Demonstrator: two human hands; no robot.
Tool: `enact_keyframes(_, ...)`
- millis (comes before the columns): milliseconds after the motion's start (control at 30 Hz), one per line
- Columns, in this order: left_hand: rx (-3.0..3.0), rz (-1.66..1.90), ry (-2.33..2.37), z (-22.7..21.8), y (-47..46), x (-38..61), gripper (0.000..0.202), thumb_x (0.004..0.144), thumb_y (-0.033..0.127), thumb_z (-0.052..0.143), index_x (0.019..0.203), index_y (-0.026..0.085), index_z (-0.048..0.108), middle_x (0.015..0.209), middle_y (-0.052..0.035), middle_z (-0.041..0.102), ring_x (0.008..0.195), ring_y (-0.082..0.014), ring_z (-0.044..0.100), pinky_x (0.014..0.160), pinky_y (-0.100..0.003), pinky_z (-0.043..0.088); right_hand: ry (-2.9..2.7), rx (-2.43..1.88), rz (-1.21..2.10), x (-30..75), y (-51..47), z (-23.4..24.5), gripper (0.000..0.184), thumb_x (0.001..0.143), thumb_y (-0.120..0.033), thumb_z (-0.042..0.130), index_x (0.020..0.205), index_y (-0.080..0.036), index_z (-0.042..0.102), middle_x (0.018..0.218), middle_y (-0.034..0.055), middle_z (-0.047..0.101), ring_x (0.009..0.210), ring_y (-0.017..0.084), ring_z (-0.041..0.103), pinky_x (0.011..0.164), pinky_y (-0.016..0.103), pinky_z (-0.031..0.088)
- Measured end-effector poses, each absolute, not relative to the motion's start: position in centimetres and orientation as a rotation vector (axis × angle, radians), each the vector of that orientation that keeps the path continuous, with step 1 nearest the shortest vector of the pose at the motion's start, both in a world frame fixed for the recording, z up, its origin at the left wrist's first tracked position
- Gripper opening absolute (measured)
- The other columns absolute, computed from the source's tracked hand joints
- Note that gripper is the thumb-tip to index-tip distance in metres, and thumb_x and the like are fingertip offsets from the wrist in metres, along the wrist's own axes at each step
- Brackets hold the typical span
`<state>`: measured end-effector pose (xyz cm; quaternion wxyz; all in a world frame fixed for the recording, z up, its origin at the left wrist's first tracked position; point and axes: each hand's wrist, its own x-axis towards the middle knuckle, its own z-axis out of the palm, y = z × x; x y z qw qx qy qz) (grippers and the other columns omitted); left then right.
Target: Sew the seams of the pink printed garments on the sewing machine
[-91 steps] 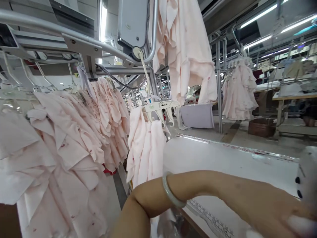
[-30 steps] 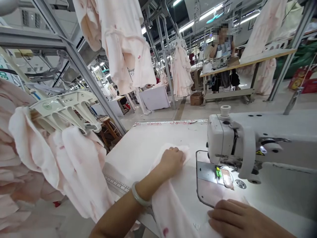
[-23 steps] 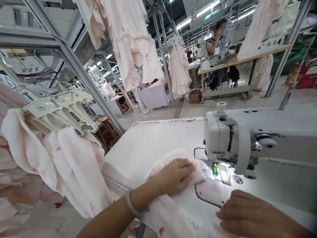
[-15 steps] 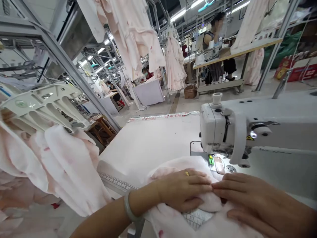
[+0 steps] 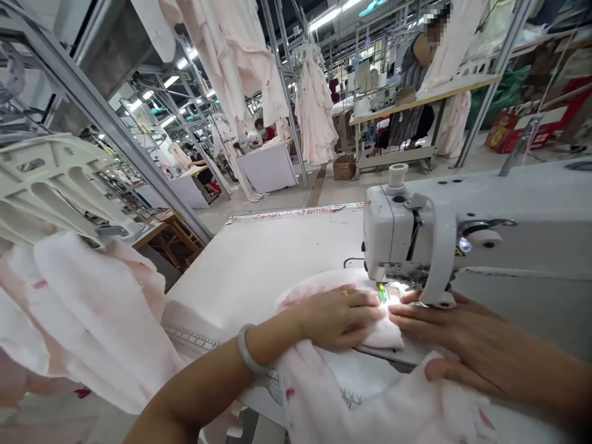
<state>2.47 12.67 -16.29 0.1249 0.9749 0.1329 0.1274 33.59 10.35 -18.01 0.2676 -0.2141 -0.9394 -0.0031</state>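
Flat, open left hand [image 5: 340, 320] and right hand [image 5: 444, 327] press the pale pink garment [image 5: 383, 336] beside the sewing machine's presser foot [image 5: 398, 285]; seemingly positioning for stitching, calling next for steady guiding.

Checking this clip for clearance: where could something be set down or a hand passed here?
The widest free patch is the white tabletop between the taped far edge, the hanging pink garment, the left hand and the sewing machine head. Narrower: the machine bed behind the right hand. It is crowded at the presser foot, where both hands press pink fabric.
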Motion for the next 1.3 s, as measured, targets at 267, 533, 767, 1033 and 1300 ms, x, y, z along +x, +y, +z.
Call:
enact_keyframes(267, 2.826, 0.374, 0.361, -15.9, 13.4, 2.5, 0.039, 0.110, 0.025, 0.044, 0.143, 0.010, 0.059, 0.139, -0.0232, 0.070, 0.143, -0.0303, 0.063, 0.127, -0.048, 0.048, -2.556, -0.646, 0.059, 33.8, 10.4, -17.9, 0.060, 0.107, -0.070, 0.061, 0.162, -0.043, 0.060, 0.132, 0.0006, 0.082, 0.110, 0.031, 0.081, 0.111, 0.050, 0.053)
enact_keyframes(533, 2.850, 0.367, 0.377, -15.4, 13.2, 2.6, 0.038, 0.110, 0.024, 0.042, 0.139, 0.011, 0.062, 0.135, -0.0222, 0.071, 0.137, -0.0289, 0.066, 0.124, -0.044, 0.049, -2.567, -0.653, -0.057, 33.4, 10.2, -16.5, 0.049, 0.113, -0.066, 0.055, 0.144, -0.033, 0.073, 0.126, 0.0017, 0.084, 0.104, 0.030, 0.082, 0.095, 0.052, 0.059)
enact_keyframes(767, 2.920, 0.259, 0.334, -14.7, 14.2, 2.5, 0.041, 0.110, 0.024, 0.042, 0.144, 0.012, 0.062, 0.130, -0.0218, 0.073, 0.138, -0.0301, 0.065, 0.121, -0.046, 0.051, -2.574, -0.659, -0.128, 33.0, 10.4, -16.2, 0.048, 0.117, -0.059, 0.046, 0.134, -0.026, 0.076, 0.117, 0.0058, 0.085, 0.093, 0.029, 0.080, 0.087, 0.050, 0.058)
enact_keyframes(1033, 3.033, 0.296, 0.603, -15.1, 10.2, 3.3, 0.035, 0.109, 0.011, 0.044, 0.133, 0.010, 0.069, 0.129, -0.0146, 0.076, 0.118, -0.0254, 0.071, 0.117, -0.038, 0.052, -2.504, -0.556, -0.167, 32.7, 9.8, -17.1, 0.040, 0.120, -0.053, 0.046, 0.132, -0.029, 0.076, 0.118, -0.0002, 0.085, 0.101, 0.024, 0.081, 0.101, 0.045, 0.054)
enact_keyframes(1300, 2.944, 0.338, 0.594, -16.4, 13.3, 3.3, 0.040, 0.112, 0.008, 0.040, 0.131, 0.014, 0.073, 0.121, -0.0159, 0.079, 0.129, -0.0252, 0.071, 0.115, -0.040, 0.056, -2.534, -0.764, -0.077, 33.0, 10.4, -16.2, 0.040, 0.117, -0.052, 0.047, 0.130, -0.030, 0.079, 0.111, 0.0025, 0.086, 0.087, 0.026, 0.080, 0.095, 0.050, 0.058)
